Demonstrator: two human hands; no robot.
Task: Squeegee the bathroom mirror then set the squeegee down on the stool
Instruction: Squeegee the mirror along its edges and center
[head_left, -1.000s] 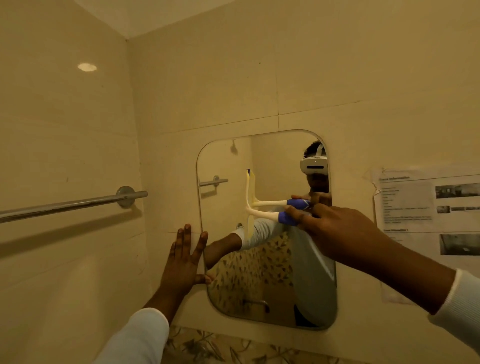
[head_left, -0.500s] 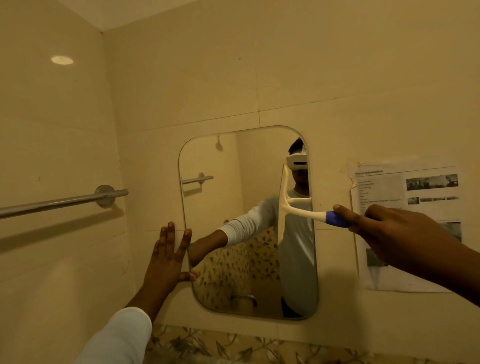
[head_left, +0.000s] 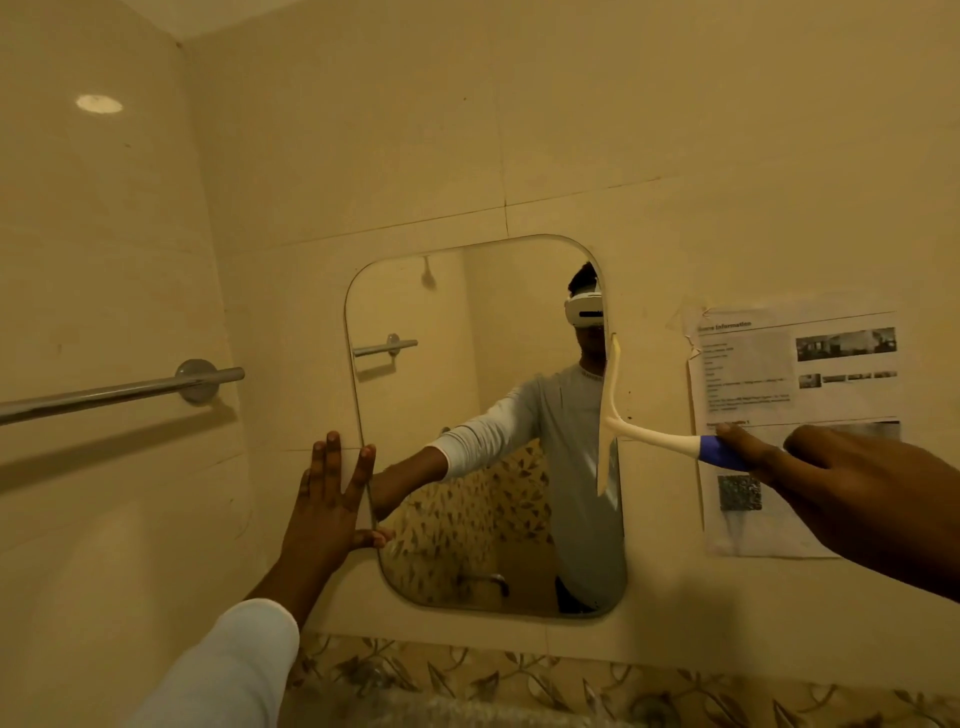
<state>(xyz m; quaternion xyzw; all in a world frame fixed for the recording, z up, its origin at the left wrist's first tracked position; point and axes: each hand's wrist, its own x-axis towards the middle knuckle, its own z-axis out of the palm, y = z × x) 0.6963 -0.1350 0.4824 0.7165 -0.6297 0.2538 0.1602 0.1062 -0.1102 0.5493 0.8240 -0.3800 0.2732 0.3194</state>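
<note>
1 tiled wall (head_left: 623, 130) | 1 mirror (head_left: 467, 415) | 1 towel bar (head_left: 119, 389) | 1 paper notice (head_left: 769, 374) | 2 hands: left hand (head_left: 332, 499) flat, fingers spread at mirror's left edge; right hand (head_left: 841, 478) fingers closed on squeegee (head_left: 618, 423) handle, blade upright at mirror's right edge

The squeegee (head_left: 613, 415) was cream-white with a blue grip (head_left: 719, 453); the wall (head_left: 363, 156) was beige, its lower border tiles (head_left: 519, 680) leaf-patterned.

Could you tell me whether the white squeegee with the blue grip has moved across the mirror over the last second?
Yes. The white squeegee with the blue grip has travelled rightward from mid-glass to the right edge of the rounded wall mirror, held by the right hand.
</note>
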